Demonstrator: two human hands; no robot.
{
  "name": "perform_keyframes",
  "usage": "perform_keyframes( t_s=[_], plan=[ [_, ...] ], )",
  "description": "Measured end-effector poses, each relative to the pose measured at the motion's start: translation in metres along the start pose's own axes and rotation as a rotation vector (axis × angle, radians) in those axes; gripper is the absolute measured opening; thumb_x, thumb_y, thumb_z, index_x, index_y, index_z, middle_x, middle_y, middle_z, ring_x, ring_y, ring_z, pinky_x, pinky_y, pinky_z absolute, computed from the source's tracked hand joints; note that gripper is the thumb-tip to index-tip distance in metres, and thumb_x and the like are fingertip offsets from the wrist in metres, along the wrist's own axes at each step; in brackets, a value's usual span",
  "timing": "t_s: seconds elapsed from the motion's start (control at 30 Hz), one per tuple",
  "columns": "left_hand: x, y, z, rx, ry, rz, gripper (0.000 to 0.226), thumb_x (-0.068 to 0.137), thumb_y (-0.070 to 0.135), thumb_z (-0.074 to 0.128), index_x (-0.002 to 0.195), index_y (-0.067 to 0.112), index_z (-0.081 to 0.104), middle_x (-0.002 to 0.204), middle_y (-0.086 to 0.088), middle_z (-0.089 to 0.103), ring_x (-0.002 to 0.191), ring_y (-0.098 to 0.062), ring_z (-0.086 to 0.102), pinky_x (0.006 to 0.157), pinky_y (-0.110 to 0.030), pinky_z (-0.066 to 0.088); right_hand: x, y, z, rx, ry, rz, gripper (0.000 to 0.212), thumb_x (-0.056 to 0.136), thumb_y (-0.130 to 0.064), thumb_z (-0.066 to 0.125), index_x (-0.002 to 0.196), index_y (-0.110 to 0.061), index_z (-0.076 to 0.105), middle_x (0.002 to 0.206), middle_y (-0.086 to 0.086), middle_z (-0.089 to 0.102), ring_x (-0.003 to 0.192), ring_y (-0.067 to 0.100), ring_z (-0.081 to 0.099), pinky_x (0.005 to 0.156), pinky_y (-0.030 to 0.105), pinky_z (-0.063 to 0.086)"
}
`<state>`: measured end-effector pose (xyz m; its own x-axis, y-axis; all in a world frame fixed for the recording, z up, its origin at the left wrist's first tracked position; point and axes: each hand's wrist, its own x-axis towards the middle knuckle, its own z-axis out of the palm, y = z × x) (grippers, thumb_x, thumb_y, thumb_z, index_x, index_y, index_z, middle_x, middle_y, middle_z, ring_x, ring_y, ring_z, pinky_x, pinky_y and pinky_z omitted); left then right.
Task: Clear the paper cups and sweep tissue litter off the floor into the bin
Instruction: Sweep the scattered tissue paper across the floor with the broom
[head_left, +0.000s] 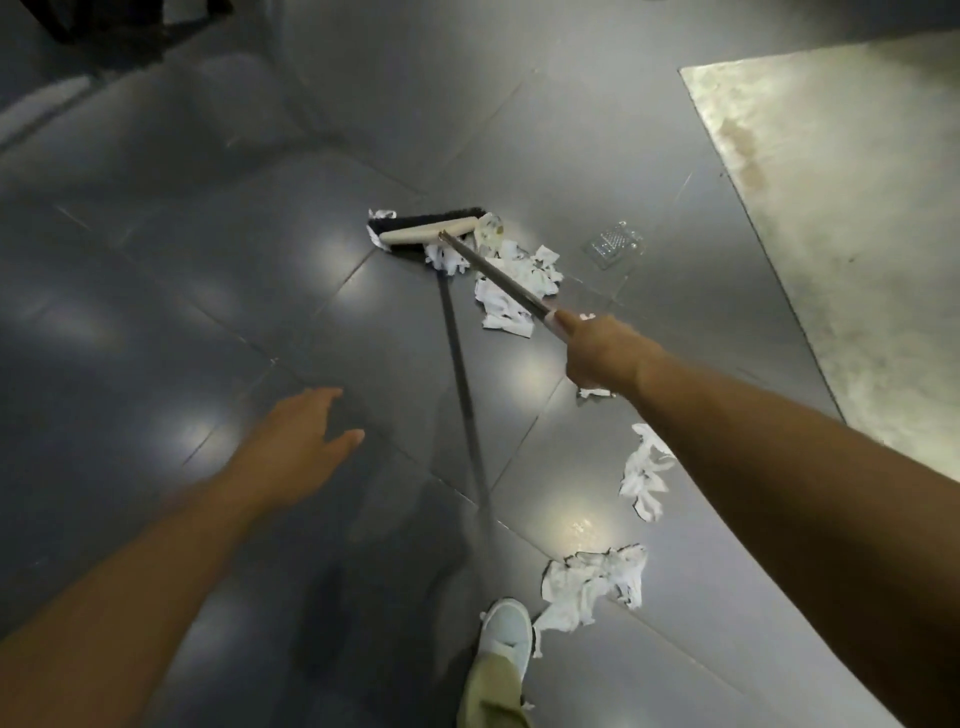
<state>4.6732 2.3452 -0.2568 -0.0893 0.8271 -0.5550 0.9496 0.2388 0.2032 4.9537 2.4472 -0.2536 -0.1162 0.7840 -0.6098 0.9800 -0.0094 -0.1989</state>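
The right hand (602, 353) is closed around the broom (431, 232) handle; the left hand (306, 436) hangs spread, holding nothing. Torn tissue (514, 291) lies beside the brush head, near an empty clear plastic tray (615, 244).

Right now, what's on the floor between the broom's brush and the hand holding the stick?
A pile of torn white tissue lies there, under the handle, between the broom head and the right hand, in the head view.
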Motion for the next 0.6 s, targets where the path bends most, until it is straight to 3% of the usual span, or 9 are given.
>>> perform_keyframes(
  t_s=[0.1,0.2,0.33,0.5,0.6],
  plan=[
    [-0.024,0.021,0.018,-0.031,0.015,0.019,0.065,0.092,0.036,0.055,0.145,0.008,0.031,0.149,-0.014,0.035,0.139,-0.028,0.03,0.113,-0.034,0.023,-0.042,0.033,-0.003,-0.048,0.005,0.042,0.065,0.091,-0.004,0.046,0.147,-0.032,0.03,0.111,0.013,0.049,0.088,0.027,0.05,0.073,0.029,0.041],
    [-0.056,0.037,0.032,-0.058,0.01,0.034,0.065,0.093,0.037,0.055,0.146,0.009,0.029,0.151,-0.012,0.032,0.14,-0.026,0.026,0.113,-0.034,0.022,-0.087,0.055,-0.004,-0.148,-0.024,0.023,0.063,0.095,-0.008,0.045,0.15,-0.029,0.023,0.125,0.015,0.05,0.096,0.027,0.053,0.079,0.033,0.046],
    [-0.101,0.055,0.048,-0.025,0.008,0.011,0.065,0.094,0.036,0.053,0.146,0.009,0.027,0.152,-0.013,0.03,0.14,-0.027,0.028,0.112,-0.034,0.022,-0.149,0.091,0.011,-0.119,-0.039,0.057,0.064,0.094,-0.008,0.042,0.15,-0.034,0.021,0.095,0.01,0.043,0.069,0.018,0.047,0.058,0.027,0.043],
    [-0.143,0.094,0.065,-0.039,-0.026,-0.01,0.064,0.094,0.035,0.053,0.146,0.006,0.028,0.151,-0.014,0.031,0.14,-0.029,0.027,0.112,-0.033,0.021,-0.214,0.138,0.027,-0.021,-0.08,0.102,0.064,0.094,-0.01,0.041,0.149,-0.038,0.022,0.087,0.005,0.042,0.062,0.015,0.045,0.05,0.023,0.038],
    [-0.156,0.129,0.069,-0.056,-0.027,0.013,0.064,0.094,0.035,0.053,0.146,0.007,0.029,0.15,-0.014,0.032,0.139,-0.028,0.028,0.111,-0.035,0.023,-0.246,0.167,0.026,0.065,-0.064,0.115,0.063,0.094,-0.008,0.041,0.147,-0.038,0.028,0.082,0.002,0.045,0.057,0.016,0.047,0.033,0.019,0.036]
  ],
)
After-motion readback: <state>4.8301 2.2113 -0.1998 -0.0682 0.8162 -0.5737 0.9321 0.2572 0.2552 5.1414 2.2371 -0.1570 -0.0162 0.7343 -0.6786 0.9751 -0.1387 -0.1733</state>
